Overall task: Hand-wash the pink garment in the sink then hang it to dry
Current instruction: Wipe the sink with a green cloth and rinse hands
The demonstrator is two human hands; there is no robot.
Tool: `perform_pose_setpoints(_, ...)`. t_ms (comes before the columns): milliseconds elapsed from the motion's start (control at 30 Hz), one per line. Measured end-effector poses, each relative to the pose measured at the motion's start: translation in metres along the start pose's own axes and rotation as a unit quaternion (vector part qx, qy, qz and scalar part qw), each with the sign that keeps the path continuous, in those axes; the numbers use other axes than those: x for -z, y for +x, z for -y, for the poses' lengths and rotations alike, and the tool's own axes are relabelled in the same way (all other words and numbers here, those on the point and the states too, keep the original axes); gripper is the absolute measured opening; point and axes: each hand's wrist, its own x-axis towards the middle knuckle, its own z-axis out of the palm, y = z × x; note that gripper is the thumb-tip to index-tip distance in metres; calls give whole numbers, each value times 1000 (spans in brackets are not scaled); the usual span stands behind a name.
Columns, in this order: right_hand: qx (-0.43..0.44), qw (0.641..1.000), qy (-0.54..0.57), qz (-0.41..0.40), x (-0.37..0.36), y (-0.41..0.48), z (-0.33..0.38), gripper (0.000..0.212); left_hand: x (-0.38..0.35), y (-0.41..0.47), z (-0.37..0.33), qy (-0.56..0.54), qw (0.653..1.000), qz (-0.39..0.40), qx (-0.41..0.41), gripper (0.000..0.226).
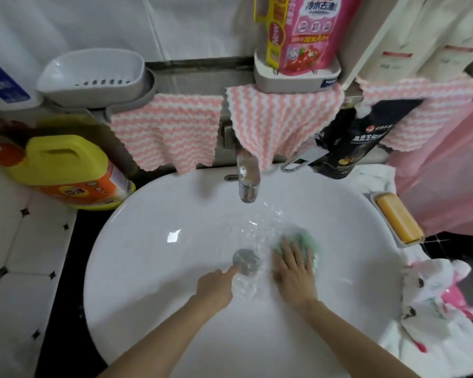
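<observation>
Left hand [216, 291] touched one drain stopper [246, 261], forefinger straight. Right hand [294, 268] lay flat on one green item [303, 237], possibly cloth; three striped cloths [281, 118] hung behind.

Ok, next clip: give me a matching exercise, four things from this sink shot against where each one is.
Things
1. left hand
2. right hand
3. orange soap bar
4. yellow jug

Places
A. in a dish at the right rim of the sink
B. flat on the green cloth in the basin
C. outside the basin, to the sink's left
D. index fingertip at the drain plug

Pairs: 1-D, 2-B, 3-A, 4-C.
</observation>
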Motion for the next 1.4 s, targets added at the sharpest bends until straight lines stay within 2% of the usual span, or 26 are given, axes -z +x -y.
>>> perform_pose_setpoints(100,72,996,-32,32,-5,-3,-14,55,9,7,-11,44,999,6,-8,58)
perform_pose_setpoints(200,12,1000,-15,18,2,-3,-23,52,14,15,-18,58,998,11,-10,57)
perform_pose_setpoints(267,36,999,-30,14,-2,-5,-24,54,17,18,-21,53,998,18,-9,57)
perform_pose_setpoints(333,32,999,-26,1,-2,-9,-25,45,22,19,-27,43,999,7,-16,54)
perform_pose_setpoints(400,-10,999,28,-34,7,-4,-26,47,27,19,-32,14,999,-35,-29,47)
perform_pose_setpoints(500,56,995,-16,-78,8,2,-31,56,35,11,-27,-33,992,-118,-21,41)
perform_pose_setpoints(600,-3,994,28,-105,19,7,-39,62,31,0,3,-48,983,-175,27,30)
perform_pose_setpoints(633,20,994,5,-107,16,8,-43,61,29,-8,16,-67,980,-179,47,29)
perform_pose_setpoints(700,68,994,-9,-89,12,7,-44,54,21,-24,45,-109,973,-188,79,26)
perform_pose_setpoints(800,28,988,77,-130,13,13,-39,20,12,-52,76,-179,952,-215,121,20)
perform_pose_setpoints(833,23,988,89,-120,15,15,-35,13,10,-62,84,-197,945,-225,135,18)
perform_pose_setpoints(900,41,993,71,-85,14,17,-26,6,7,-78,96,-232,926,-255,154,15)
perform_pose_setpoints(933,44,995,59,-73,12,17,-21,11,6,-84,101,-246,918,-268,159,14)
perform_pose_setpoints(1000,35,999,40,1,13,14,-14,4,3,-92,108,-259,906,-286,174,13)
perform_pose_setpoints(1067,11,998,25,59,8,11,-13,10,3,-98,112,-265,900,-293,184,12)
perform_pose_setpoints(1100,11,998,22,52,7,8,-11,11,3,-100,113,-264,898,-300,184,12)
perform_pose_setpoints(1167,5,999,44,-26,8,3,-12,7,3,-105,115,-256,892,-321,187,12)
perform_pose_setpoints(1233,-40,990,53,-127,6,5,-18,18,2,-109,118,-248,881,-351,200,17)
perform_pose_setpoints(1267,-60,987,45,-143,4,7,-19,30,0,-111,119,-239,873,-370,209,17)
perform_pose_setpoints(1300,-40,987,27,-152,1,6,-19,44,-1,-112,121,-230,865,-391,216,18)
perform_pose_setpoints(1333,22,987,-8,-161,-4,5,-19,53,-1,-113,122,-223,857,-409,219,21)
perform_pose_setpoints(1367,93,980,-41,-169,-8,4,-20,57,-1,-114,121,-215,852,-423,222,23)
perform_pose_setpoints(1400,129,978,-53,-157,-9,5,-21,59,0,-115,120,-206,847,-434,225,25)
